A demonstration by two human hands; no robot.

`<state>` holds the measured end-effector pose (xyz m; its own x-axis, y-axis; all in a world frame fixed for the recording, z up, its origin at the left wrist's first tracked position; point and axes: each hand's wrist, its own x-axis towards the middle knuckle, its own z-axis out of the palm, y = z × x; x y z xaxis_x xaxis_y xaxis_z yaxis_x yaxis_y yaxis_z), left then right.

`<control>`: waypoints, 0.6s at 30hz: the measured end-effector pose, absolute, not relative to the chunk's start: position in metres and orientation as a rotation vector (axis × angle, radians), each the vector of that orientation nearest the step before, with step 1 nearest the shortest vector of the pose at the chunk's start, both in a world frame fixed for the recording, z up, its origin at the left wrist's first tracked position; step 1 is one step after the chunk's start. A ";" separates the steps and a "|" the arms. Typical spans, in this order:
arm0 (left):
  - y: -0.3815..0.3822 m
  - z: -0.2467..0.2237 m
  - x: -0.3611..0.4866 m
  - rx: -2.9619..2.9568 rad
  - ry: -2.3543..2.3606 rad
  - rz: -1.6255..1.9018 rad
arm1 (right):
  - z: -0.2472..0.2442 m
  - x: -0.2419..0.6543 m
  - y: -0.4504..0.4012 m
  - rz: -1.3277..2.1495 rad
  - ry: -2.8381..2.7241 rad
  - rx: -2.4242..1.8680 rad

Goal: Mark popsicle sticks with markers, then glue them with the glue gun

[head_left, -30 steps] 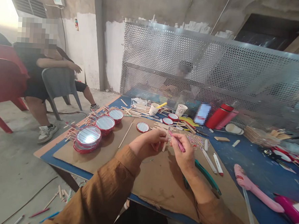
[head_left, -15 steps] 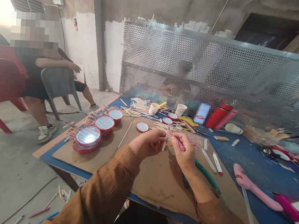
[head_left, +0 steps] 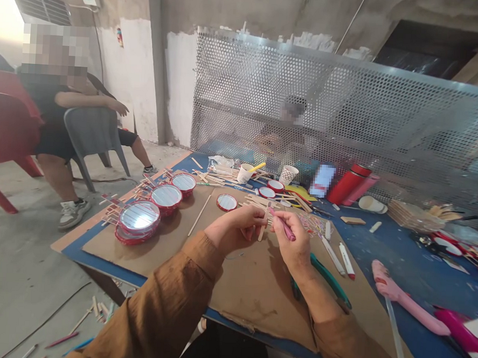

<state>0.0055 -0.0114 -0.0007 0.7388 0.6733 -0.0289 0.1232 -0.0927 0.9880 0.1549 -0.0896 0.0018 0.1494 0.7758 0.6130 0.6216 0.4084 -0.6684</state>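
Note:
Above the brown cardboard sheet (head_left: 247, 304), my left hand (head_left: 238, 227) pinches a thin flat wooden craft stick (head_left: 261, 233) and holds it up at a slant. My right hand (head_left: 295, 252) is closed around a pink-purple marker (head_left: 287, 230), its front end close against the stick. Whether the tip touches the wood cannot be made out. Under my right wrist lie pliers with green handles (head_left: 330, 282), partly hidden. Beyond my left hand rests a small red-rimmed round piece (head_left: 227, 202) with a shiny face, and another wooden stick (head_left: 199, 215) lies to the left.
Red-rimmed round pieces with sticks (head_left: 139, 219) stand in stacks at the left. Behind are paper cups (head_left: 244, 173), a red bottle (head_left: 349, 184) and a perforated metal panel (head_left: 244, 93). Markers (head_left: 346, 260) and a pink glue gun (head_left: 405, 302) lie right. A person sits on a grey chair (head_left: 91, 135).
The view has shifted very slightly. Both hands keep the same grip on the stick and the marker, with no clear movement between them.

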 end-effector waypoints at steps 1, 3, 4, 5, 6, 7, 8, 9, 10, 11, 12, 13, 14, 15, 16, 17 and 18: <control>-0.012 -0.001 0.005 1.619 0.650 0.527 | 0.002 0.155 -0.089 0.171 -1.545 -1.283; -0.013 -0.001 0.005 1.620 0.642 0.543 | 0.001 0.156 -0.089 0.172 -1.546 -1.279; -0.013 0.000 0.005 1.627 0.642 0.543 | 0.000 0.156 -0.089 0.176 -1.546 -1.280; -0.013 0.000 0.005 1.639 0.647 0.533 | 0.000 0.156 -0.089 0.180 -1.546 -1.280; -0.012 0.001 0.005 1.652 0.656 0.516 | 0.000 0.157 -0.088 0.186 -1.545 -1.280; -0.011 0.002 0.006 1.663 0.667 0.496 | 0.000 0.157 -0.088 0.189 -1.543 -1.281; -0.011 0.002 0.006 1.671 0.675 0.480 | 0.000 0.157 -0.088 0.190 -1.542 -1.283; -0.010 0.003 0.006 1.674 0.677 0.476 | 0.000 0.157 -0.088 0.189 -1.540 -1.286; -0.010 0.003 0.006 1.671 0.672 0.482 | 0.000 0.157 -0.088 0.186 -1.536 -1.289; -0.010 0.003 0.006 1.667 0.666 0.493 | 0.001 0.156 -0.089 0.181 -1.532 -1.290; -0.010 0.003 0.006 1.666 0.661 0.501 | 0.001 0.156 -0.089 0.179 -1.527 -1.290; -0.011 0.003 0.005 1.666 0.660 0.507 | 0.001 0.156 -0.089 0.179 -1.523 -1.289; -0.012 0.002 0.005 1.666 0.661 0.509 | 0.001 0.155 -0.089 0.181 -1.523 -1.286; -0.012 0.002 0.005 1.666 0.665 0.509 | 0.001 0.155 -0.089 0.183 -1.525 -1.283; -0.013 0.002 0.005 1.662 0.669 0.512 | 0.001 0.154 -0.089 0.186 -1.530 -1.280; -0.014 0.002 0.005 1.654 0.675 0.520 | 0.001 0.154 -0.089 0.186 -1.533 -1.281; -0.014 0.001 0.005 1.646 0.681 0.529 | 0.001 0.154 -0.089 0.181 -1.529 -1.286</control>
